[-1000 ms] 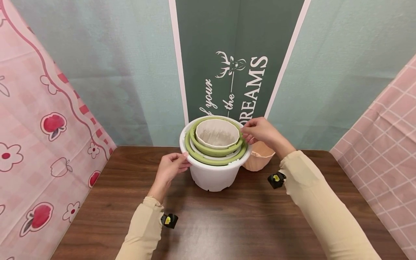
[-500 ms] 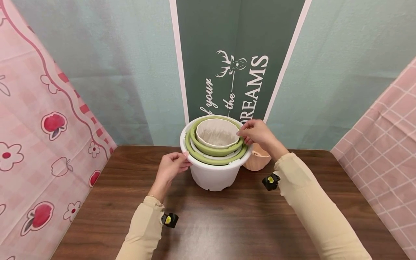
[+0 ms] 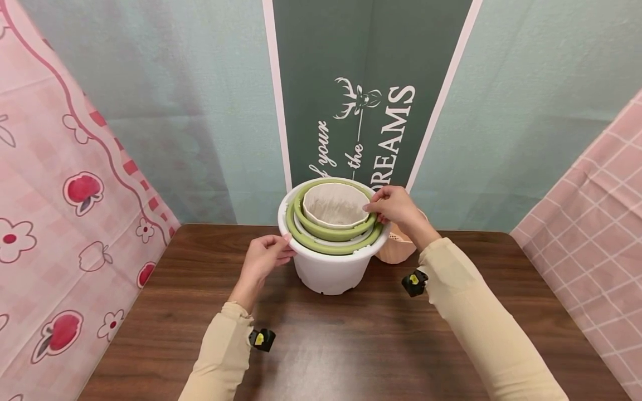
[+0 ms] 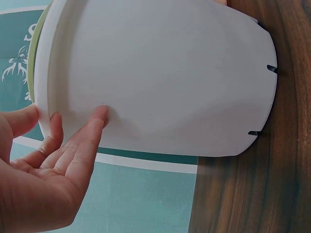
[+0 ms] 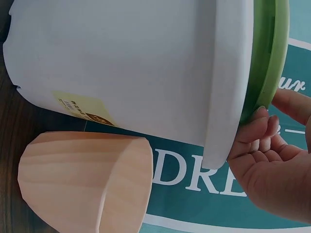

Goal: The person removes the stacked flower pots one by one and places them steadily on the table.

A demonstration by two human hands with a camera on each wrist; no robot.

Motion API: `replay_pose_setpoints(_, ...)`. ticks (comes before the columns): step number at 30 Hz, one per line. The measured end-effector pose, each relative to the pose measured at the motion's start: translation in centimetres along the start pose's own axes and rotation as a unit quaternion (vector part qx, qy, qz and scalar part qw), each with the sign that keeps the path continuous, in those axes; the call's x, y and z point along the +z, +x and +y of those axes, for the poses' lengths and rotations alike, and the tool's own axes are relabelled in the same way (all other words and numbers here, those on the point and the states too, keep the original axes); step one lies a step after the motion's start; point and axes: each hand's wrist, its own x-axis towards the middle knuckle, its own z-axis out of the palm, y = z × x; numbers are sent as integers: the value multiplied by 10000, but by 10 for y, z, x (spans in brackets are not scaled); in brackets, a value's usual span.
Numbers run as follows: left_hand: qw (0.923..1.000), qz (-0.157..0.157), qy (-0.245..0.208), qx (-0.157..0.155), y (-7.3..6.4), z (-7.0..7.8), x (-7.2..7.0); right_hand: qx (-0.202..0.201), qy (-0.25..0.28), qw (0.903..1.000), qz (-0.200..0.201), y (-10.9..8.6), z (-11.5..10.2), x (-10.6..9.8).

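Observation:
Several flowerpots stand nested in one another at the back of the table. The outermost is a large white flowerpot (image 3: 328, 273); inside it sit green-rimmed flowerpots, and a small cream pot with a fluted rim (image 3: 335, 206) is innermost. My left hand (image 3: 263, 257) grips the white pot's rim at its left side, with the thumb at the rim and fingertips against the outer wall (image 4: 160, 73). At the right side, my right hand (image 3: 398, 209) pinches the rim of a green flowerpot (image 5: 265, 63), which rises above the white rim. The inner pots' lower parts are hidden.
A peach-coloured fluted pot (image 3: 396, 250) stands right behind the white pot, partly covered by my right hand and arm. Curtains hang along the back edge of the wooden table (image 3: 331, 345) and on both sides. A label (image 5: 82, 108) is stuck to the white pot.
My right hand has shifted slightly left and inward, its fingertips settling on the green pot's rim. My left hand and the pots show no clear movement.

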Motion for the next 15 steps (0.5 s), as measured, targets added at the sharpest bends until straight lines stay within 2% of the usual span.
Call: replay_pose_setpoints(15,10000,5,3,-40,1,-1,0,99,40,9998,194,2,2,3)
